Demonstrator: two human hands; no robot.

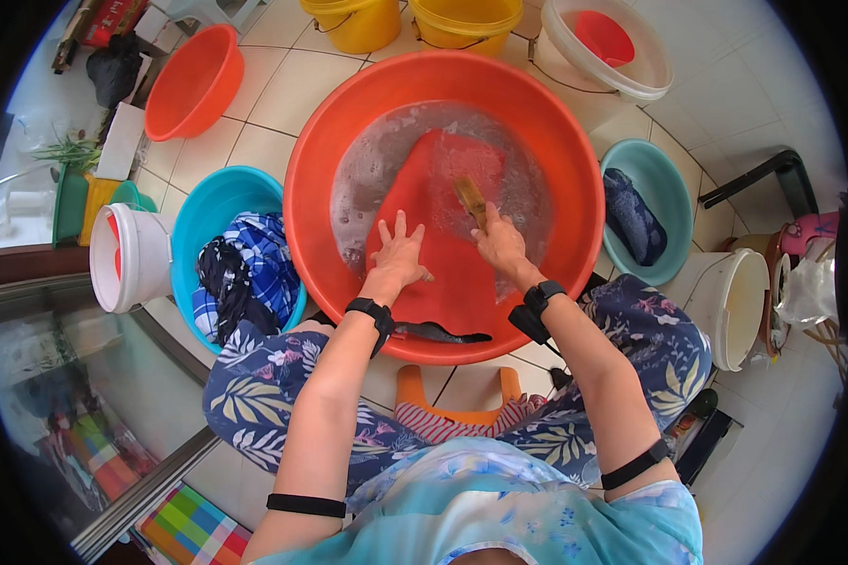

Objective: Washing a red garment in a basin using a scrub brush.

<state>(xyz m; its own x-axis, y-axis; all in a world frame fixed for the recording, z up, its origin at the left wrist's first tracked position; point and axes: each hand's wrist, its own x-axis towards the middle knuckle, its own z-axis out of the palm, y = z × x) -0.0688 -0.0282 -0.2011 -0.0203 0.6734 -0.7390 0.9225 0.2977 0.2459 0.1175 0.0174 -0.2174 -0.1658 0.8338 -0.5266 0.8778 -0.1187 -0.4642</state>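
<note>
A large red basin (316,141) holds shallow sudsy water (372,151) and stands between my knees. A wet red cloth (433,292) lies spread in it, running from the middle toward my side. My left hand (400,256) rests on the cloth's left part with fingers spread. In my right hand (504,247) is a scrubbing brush (471,198), its head over the sudsy right part of the cloth. The brush's handle is mostly hidden by my fingers. A dark strip (443,332) shows at the cloth's near end, by the basin wall.
Left stands a blue basin (190,202) of checked and dark clothes (254,264). Right, a teal basin (674,179) holds folded dark cloth (634,217). Yellow buckets (358,24) and a white bucket (645,85) stand beyond, an orange basin (198,80) far left.
</note>
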